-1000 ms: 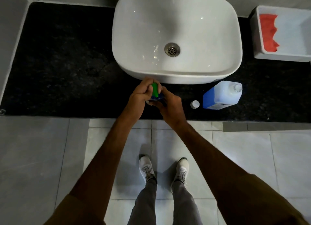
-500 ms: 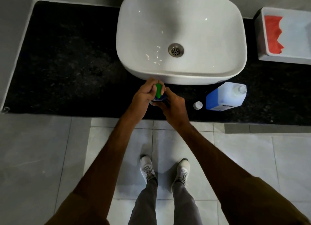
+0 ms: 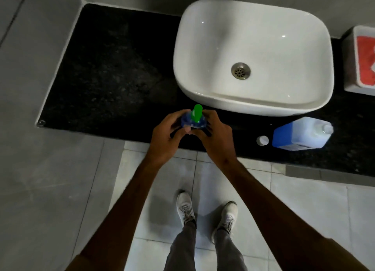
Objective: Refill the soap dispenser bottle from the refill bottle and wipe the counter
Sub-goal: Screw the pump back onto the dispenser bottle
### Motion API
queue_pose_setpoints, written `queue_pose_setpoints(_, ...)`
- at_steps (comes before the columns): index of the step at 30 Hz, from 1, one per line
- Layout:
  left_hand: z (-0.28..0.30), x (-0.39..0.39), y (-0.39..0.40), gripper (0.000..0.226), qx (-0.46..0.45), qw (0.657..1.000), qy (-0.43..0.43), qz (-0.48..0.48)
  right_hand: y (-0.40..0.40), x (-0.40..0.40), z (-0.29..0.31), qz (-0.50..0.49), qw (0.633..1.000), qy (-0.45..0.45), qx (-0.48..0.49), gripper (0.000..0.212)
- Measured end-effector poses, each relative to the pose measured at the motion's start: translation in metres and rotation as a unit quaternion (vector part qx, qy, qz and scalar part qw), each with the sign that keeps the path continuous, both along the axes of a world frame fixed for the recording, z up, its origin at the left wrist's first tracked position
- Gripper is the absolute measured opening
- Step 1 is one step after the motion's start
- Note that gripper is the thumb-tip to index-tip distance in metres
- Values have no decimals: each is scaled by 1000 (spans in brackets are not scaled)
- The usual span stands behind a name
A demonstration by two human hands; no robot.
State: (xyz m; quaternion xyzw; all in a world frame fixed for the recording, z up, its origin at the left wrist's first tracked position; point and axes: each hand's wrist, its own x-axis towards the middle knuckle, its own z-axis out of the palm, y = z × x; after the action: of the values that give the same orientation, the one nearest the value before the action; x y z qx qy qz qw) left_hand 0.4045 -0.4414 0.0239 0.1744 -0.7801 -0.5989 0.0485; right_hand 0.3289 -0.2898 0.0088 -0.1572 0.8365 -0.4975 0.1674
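The soap dispenser bottle (image 3: 193, 122), blue with a green pump head, stands near the front edge of the black counter (image 3: 113, 72), just in front of the basin. My left hand (image 3: 169, 135) wraps its left side and my right hand (image 3: 216, 134) cups its right side. The pump head stands free above my fingers. The refill bottle (image 3: 300, 133), white with a blue label, lies on its side on the counter to the right, its neck uncapped. Its small white cap (image 3: 262, 140) rests beside it.
A white basin (image 3: 253, 55) with a metal drain sits on the counter. At the right edge a white tray (image 3: 350, 63) holds a red cloth (image 3: 365, 61). Grey walls close the left side. The tiled floor and my shoes are below.
The view has swung left, so basin and refill bottle sit further right. My left hand has come off the green pump head and now grips the bottle's body; both hands stay on it.
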Motion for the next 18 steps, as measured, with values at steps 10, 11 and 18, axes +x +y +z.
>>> queue_pose_setpoints(10,-4,-21,-128,38,-114,986,37,115,-142,-45,13,114,987,110,-8,46)
queue_pose_setpoints(11,-4,-24,-136,37,-107,987,36,114,-152,-50,12,112,987,115,-1,48)
queue_pose_setpoints(18,-14,-39,-160,40,-129,984,-12,118,-176,-60,-4,110,987,114,26,50)
